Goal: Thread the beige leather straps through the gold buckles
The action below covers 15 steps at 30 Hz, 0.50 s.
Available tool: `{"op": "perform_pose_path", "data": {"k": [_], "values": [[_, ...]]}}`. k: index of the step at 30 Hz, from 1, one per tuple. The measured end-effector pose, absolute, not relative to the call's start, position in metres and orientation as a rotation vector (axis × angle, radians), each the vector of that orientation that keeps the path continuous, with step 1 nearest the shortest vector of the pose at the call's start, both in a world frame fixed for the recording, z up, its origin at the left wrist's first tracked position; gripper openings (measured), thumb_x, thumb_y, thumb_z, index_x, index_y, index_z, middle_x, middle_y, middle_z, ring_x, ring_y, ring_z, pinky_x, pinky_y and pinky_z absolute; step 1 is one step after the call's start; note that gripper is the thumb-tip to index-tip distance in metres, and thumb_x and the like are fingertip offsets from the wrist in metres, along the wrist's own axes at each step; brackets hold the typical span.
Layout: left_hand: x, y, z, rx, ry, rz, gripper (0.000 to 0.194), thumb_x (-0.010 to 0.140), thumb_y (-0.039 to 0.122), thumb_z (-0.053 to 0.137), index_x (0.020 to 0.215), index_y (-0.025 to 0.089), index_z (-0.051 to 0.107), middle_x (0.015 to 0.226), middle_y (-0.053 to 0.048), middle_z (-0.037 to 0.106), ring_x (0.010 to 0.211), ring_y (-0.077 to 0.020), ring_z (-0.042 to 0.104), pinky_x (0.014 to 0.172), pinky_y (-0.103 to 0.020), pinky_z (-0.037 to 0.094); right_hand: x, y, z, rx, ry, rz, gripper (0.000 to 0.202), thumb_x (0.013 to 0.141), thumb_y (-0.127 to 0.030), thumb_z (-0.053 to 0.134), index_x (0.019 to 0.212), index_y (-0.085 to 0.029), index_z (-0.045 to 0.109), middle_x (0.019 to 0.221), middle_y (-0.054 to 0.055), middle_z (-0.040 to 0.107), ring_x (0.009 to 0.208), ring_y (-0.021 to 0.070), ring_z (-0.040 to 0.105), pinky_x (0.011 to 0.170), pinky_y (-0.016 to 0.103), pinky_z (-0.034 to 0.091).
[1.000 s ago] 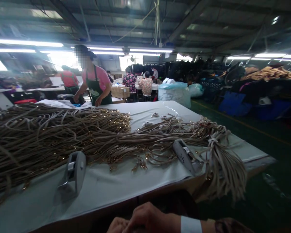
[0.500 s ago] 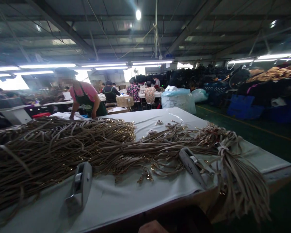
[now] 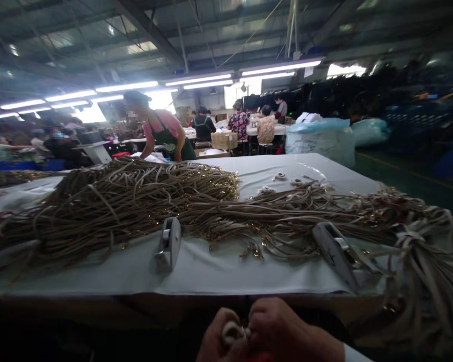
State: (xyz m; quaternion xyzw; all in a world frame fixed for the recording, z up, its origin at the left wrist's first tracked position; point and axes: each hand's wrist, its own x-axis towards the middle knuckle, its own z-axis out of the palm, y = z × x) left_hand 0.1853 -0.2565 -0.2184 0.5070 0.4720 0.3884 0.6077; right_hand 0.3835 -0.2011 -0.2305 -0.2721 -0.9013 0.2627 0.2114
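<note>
Low in the head view, just in front of the table edge, my left hand (image 3: 216,338) is closed around a small pale roll (image 3: 231,333). My right hand (image 3: 277,324) meets it from the right, its fingers pinched at the edge of the roll; what lies deeper between them is hidden. Above the hands, two grey tape dispensers lie on the table: a left one (image 3: 168,246) and a right one (image 3: 335,254). Behind them spreads a big heap of grey-brown straps (image 3: 143,201) with gold-coloured metal ends.
A tied bundle of straps (image 3: 425,271) hangs over the table's right front. Several small coils, one of them a pale coil (image 3: 279,177), lie on the white table cover (image 3: 264,168). Across the table bends a co-worker in a green apron (image 3: 169,136). Behind stands a plastic-wrapped bale (image 3: 319,141).
My view has turned left, so the table things appear further right. Both hands now show at the bottom with the pale roll; before, only part of one hand showed.
</note>
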Motion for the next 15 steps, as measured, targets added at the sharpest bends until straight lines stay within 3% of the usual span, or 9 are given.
{"op": "perform_pose_path", "data": {"k": [4, 7, 11, 15], "values": [[0.181, -0.263, -0.198, 1.075, 0.941, 0.831, 0.069, 0.064, 0.057, 0.081, 0.114, 0.016, 0.057, 0.084, -0.002, 0.055, 0.074, -0.0141, 0.048, 0.068, -0.026, 0.039, 0.390, -0.194, -0.209, -0.390, -2.536, 0.732, 0.021, 0.092, -0.025, 0.052, 0.076, -0.019, 0.063, 0.077, 0.007, 0.067, 0.078, 0.0174, 0.061, 0.076, 0.030, 0.049], [0.170, -0.268, -0.194, 0.915, 0.950, 0.869, 0.084, 0.060, 0.045, 0.088, 0.130, 0.018, 0.051, 0.085, 0.000, 0.055, 0.075, -0.0134, 0.051, 0.069, -0.025, 0.040, 0.405, -0.181, -0.203, -0.451, -2.489, 0.835, 0.025, 0.096, -0.026, 0.048, 0.077, -0.021, 0.063, 0.079, 0.007, 0.066, 0.084, 0.0183, 0.062, 0.079, 0.031, 0.050], [0.160, -0.271, -0.196, 0.772, 1.041, 0.955, 0.082, 0.056, 0.044, 0.092, 0.124, 0.016, 0.056, 0.080, 0.001, 0.058, 0.071, -0.0125, 0.055, 0.066, -0.024, 0.041, 0.425, -0.168, -0.206, -0.586, -2.461, 0.879, 0.029, 0.099, -0.025, 0.046, 0.076, -0.021, 0.064, 0.078, 0.008, 0.066, 0.085, 0.0199, 0.062, 0.080, 0.033, 0.049], [0.162, -0.266, -0.192, 0.688, 0.976, 0.970, 0.068, 0.060, 0.046, 0.089, 0.114, 0.016, 0.062, 0.091, -0.008, 0.069, 0.084, -0.0199, 0.064, 0.078, -0.031, 0.046, 0.427, -0.170, -0.208, -0.732, -2.266, 1.088, 0.030, 0.098, -0.032, 0.050, 0.075, -0.020, 0.065, 0.079, 0.007, 0.067, 0.076, 0.0181, 0.061, 0.073, 0.030, 0.049]]}}
